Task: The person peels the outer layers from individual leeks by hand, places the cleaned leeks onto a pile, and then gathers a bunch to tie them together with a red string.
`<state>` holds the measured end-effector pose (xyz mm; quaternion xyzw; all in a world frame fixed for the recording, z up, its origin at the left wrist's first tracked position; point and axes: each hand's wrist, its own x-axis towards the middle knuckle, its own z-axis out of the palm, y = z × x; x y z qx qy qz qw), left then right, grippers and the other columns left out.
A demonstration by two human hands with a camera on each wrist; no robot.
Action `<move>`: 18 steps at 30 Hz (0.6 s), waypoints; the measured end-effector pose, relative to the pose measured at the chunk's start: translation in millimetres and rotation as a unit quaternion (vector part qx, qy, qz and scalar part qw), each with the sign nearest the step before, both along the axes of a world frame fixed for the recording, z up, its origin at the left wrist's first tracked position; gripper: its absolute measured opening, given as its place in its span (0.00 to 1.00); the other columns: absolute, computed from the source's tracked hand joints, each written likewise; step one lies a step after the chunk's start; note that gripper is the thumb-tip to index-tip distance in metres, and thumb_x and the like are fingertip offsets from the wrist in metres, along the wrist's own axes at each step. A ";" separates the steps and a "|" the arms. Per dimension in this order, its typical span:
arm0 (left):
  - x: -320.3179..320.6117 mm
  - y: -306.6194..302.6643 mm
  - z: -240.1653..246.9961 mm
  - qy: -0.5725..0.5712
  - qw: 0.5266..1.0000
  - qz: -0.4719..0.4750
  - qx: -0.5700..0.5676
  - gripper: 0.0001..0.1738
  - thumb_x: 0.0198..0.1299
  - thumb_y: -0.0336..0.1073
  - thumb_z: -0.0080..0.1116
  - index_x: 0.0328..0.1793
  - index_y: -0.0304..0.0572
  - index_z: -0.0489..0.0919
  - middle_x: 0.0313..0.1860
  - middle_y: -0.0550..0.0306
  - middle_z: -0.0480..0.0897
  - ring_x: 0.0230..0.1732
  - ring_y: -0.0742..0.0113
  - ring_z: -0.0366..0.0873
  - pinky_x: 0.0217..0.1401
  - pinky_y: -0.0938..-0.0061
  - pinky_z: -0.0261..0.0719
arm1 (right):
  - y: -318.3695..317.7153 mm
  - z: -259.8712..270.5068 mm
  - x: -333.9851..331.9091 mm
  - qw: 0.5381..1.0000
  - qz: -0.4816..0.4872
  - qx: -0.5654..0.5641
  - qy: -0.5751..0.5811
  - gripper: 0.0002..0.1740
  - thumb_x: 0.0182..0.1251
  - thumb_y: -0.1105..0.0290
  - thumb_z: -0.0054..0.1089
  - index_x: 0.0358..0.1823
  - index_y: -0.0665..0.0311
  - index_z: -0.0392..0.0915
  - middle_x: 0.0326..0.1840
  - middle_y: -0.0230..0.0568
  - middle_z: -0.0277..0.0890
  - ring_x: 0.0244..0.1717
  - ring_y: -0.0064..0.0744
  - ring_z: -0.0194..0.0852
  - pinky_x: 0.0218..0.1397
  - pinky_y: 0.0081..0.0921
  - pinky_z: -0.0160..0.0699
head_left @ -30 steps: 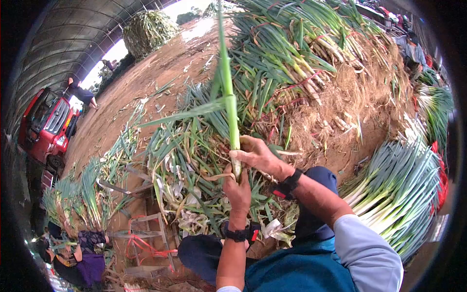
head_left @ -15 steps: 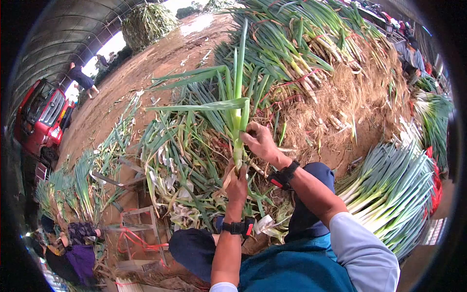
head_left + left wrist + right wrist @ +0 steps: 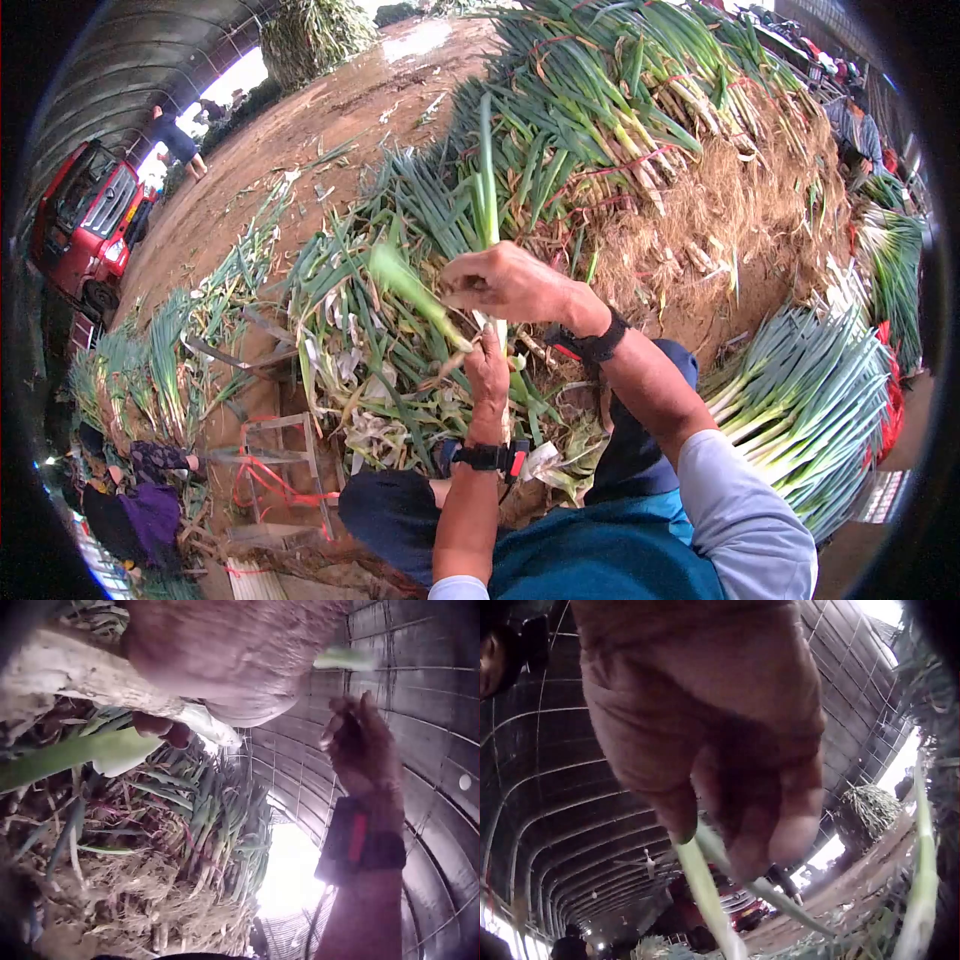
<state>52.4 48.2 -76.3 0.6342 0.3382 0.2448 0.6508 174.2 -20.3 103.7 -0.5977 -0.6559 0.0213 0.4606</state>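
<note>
My left hand (image 3: 487, 375) (image 3: 217, 652) grips a green onion (image 3: 487, 200) (image 3: 82, 671) upright, its thumb along the pale stem. The onion's top leaf stands up behind my right hand (image 3: 515, 285) (image 3: 364, 746) (image 3: 705, 712), which is raised just above the left one with fingers loosely bent. A detached green leaf piece (image 3: 410, 290) (image 3: 705, 892), blurred in the head view, slants beside the right fingertips. In the left wrist view a gap shows between those fingers and a blurred green piece (image 3: 345, 658). Right of the hand stands the onion (image 3: 924, 877) in the right wrist view.
Trimmed onions (image 3: 800, 400) lie at the right, beside red material (image 3: 892, 390). Tied bundles (image 3: 620, 100) with roots are heaped ahead. Loose leaves (image 3: 370, 350) cover the ground at left, near a metal frame (image 3: 280, 455). A red vehicle (image 3: 95, 225) and people stand farther off.
My right hand has moved left and up across the stem, and side leaves have come away from the onion. The left hand keeps its grip, with the stem now barer.
</note>
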 end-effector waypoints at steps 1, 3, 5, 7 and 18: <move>-4.0 -3.7 7.4 -0.006 1.000 0.006 -0.021 0.25 0.75 0.50 0.43 0.45 0.31 0.79 0.25 0.57 0.78 0.18 0.73 0.73 0.19 0.75 0.71 | -4.7 -7.1 3.5 0.996 -0.074 0.001 0.043 0.10 0.65 0.68 0.62 0.34 0.69 0.79 0.22 0.45 0.76 0.24 0.30 0.75 0.28 0.32 0.74; -9.5 -11.0 22.1 -0.042 0.998 0.035 0.006 0.27 0.75 0.51 0.43 0.41 0.31 0.79 0.24 0.57 0.78 0.18 0.72 0.73 0.20 0.75 0.71 | -14.4 -24.4 27.5 0.969 -0.217 0.007 0.121 0.11 0.66 0.67 0.62 0.35 0.71 0.79 0.21 0.41 0.76 0.24 0.19 0.73 0.28 0.25 0.74; -16.2 -10.1 24.3 -0.058 0.996 0.028 0.061 0.28 0.75 0.52 0.43 0.40 0.31 0.79 0.24 0.57 0.79 0.19 0.73 0.74 0.20 0.76 0.71 | -29.2 -53.3 63.4 0.947 -0.250 -0.100 0.178 0.22 0.70 0.55 0.60 0.40 0.72 0.81 0.22 0.36 0.75 0.24 0.19 0.73 0.24 0.25 0.72; -17.3 -19.0 52.1 -0.075 0.994 0.006 -0.076 0.27 0.74 0.53 0.43 0.43 0.34 0.79 0.25 0.59 0.80 0.20 0.74 0.74 0.20 0.77 0.70 | -44.2 -57.9 46.1 0.929 -0.146 -0.134 0.314 0.30 0.68 0.47 0.61 0.45 0.73 0.81 0.26 0.36 0.76 0.23 0.21 0.72 0.23 0.24 0.72; -24.0 -13.8 49.7 -0.105 0.994 -0.026 0.007 0.21 0.74 0.49 0.46 0.42 0.40 0.80 0.28 0.63 0.79 0.24 0.77 0.73 0.25 0.78 0.71 | -37.1 -64.1 -1.3 0.912 -0.073 -0.109 0.388 0.22 0.74 0.55 0.56 0.45 0.72 0.80 0.29 0.33 0.78 0.23 0.18 0.74 0.27 0.19 0.74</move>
